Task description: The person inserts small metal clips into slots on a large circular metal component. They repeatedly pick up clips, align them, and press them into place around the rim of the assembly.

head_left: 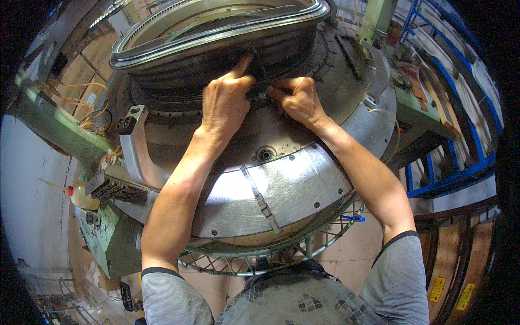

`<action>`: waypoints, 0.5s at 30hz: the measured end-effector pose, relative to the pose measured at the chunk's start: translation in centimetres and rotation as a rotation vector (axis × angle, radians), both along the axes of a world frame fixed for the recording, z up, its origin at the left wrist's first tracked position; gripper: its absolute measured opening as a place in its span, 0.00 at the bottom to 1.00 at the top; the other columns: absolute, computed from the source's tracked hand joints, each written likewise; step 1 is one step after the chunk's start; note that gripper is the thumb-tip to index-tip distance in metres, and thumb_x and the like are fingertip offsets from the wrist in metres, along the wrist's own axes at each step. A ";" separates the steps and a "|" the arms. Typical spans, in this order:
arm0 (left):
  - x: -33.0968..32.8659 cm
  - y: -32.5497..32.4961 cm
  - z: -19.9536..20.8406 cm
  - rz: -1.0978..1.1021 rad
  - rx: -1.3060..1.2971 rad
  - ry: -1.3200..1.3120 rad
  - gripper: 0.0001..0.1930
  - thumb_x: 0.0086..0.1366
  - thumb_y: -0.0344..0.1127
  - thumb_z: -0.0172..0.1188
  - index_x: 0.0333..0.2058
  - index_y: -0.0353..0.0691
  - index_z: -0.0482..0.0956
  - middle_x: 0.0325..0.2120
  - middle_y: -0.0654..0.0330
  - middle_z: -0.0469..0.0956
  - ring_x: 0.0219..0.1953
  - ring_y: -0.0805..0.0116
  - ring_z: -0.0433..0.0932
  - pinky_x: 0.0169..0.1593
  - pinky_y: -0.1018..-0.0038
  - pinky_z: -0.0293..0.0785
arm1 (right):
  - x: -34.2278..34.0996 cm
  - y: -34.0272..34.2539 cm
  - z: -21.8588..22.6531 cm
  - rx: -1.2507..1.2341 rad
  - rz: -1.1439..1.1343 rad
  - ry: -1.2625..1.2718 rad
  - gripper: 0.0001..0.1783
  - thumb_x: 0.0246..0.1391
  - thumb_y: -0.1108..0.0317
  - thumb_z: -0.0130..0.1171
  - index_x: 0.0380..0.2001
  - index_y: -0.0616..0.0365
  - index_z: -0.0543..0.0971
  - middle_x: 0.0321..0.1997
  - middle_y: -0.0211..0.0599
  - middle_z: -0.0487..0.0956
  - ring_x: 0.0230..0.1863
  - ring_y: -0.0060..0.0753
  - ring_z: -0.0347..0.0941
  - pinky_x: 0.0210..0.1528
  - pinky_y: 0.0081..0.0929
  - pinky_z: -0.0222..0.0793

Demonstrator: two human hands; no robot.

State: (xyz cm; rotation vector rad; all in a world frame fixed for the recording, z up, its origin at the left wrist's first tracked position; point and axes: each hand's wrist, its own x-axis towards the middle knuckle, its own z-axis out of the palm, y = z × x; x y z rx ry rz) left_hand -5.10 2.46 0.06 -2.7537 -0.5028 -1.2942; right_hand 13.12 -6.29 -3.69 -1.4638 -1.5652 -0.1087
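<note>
Both my hands are at the front of a large round machine, where a dark ribbed cylinder wall (179,81) rises from a metal bed. My left hand (225,105) has its index finger stretched up against that wall, while its other fingers curl in toward the thumb. Close beside it, my right hand (300,100) pinches low down, at the foot of the wall. What lies between the fingertips of either hand is too small or hidden to make out. A shiny ring rim (216,33) tops the cylinder. Below my hands curves a polished metal plate (244,195) with screws.
Left of my forearm, a curved metal bracket (138,146) sticks up. A bottle with a red cap (85,194) stands near a green machine arm (70,130). On the right are a green side table (417,108) and blue racking (471,176). A green lattice ring (319,244) runs underneath.
</note>
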 end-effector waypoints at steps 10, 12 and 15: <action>0.0 0.3 -0.2 -0.006 0.000 0.014 0.14 0.44 0.18 0.60 0.31 0.39 0.85 0.58 0.54 0.76 0.40 0.49 0.85 0.44 0.61 0.84 | -0.4 -0.3 0.5 -0.046 0.009 0.097 0.08 0.51 0.68 0.64 0.26 0.62 0.85 0.28 0.59 0.79 0.29 0.55 0.82 0.32 0.40 0.75; 0.1 0.3 -0.3 -0.006 -0.002 0.013 0.14 0.44 0.18 0.60 0.31 0.39 0.85 0.59 0.54 0.76 0.40 0.49 0.85 0.44 0.60 0.84 | -0.4 -0.3 0.5 -0.036 0.000 0.092 0.08 0.50 0.69 0.64 0.27 0.62 0.85 0.29 0.59 0.79 0.30 0.55 0.82 0.33 0.40 0.75; 0.1 0.3 -0.3 -0.006 -0.003 0.014 0.14 0.44 0.18 0.59 0.30 0.39 0.85 0.59 0.54 0.76 0.39 0.49 0.85 0.43 0.60 0.84 | -0.4 -0.3 0.5 -0.074 0.005 0.120 0.07 0.50 0.70 0.63 0.27 0.63 0.85 0.30 0.59 0.79 0.30 0.55 0.82 0.33 0.39 0.75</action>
